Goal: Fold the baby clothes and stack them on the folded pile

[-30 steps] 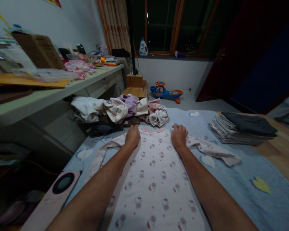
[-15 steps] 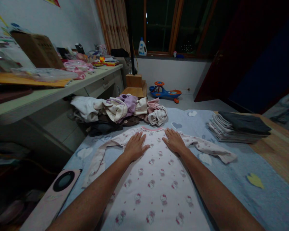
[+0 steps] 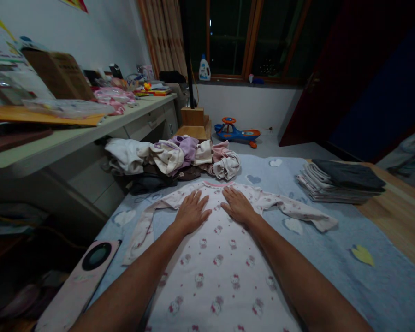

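Observation:
A white long-sleeved child's garment [image 3: 217, 263] with small pink cat prints lies spread flat on a light blue blanket [image 3: 366, 276]. Its sleeves stretch out to either side. My left hand [image 3: 192, 211] lies flat and open on the chest part, fingers pointing away from me. Close beside it, my right hand [image 3: 237, 205] also rests flat and open on the cloth just below the pink-trimmed neckline.
A heap of unfolded clothes [image 3: 173, 159] lies beyond the garment. A stack of folded clothes [image 3: 342, 182] sits at the right. A pink phone [image 3: 79, 281] lies at the blanket's left edge. A cluttered desk [image 3: 72, 133] runs along the left; a toy car [image 3: 237, 132] stands on the floor.
My hands went from closed fists at the garment's shoulders to lying flat and open, then slid inward toward the middle of the chest.

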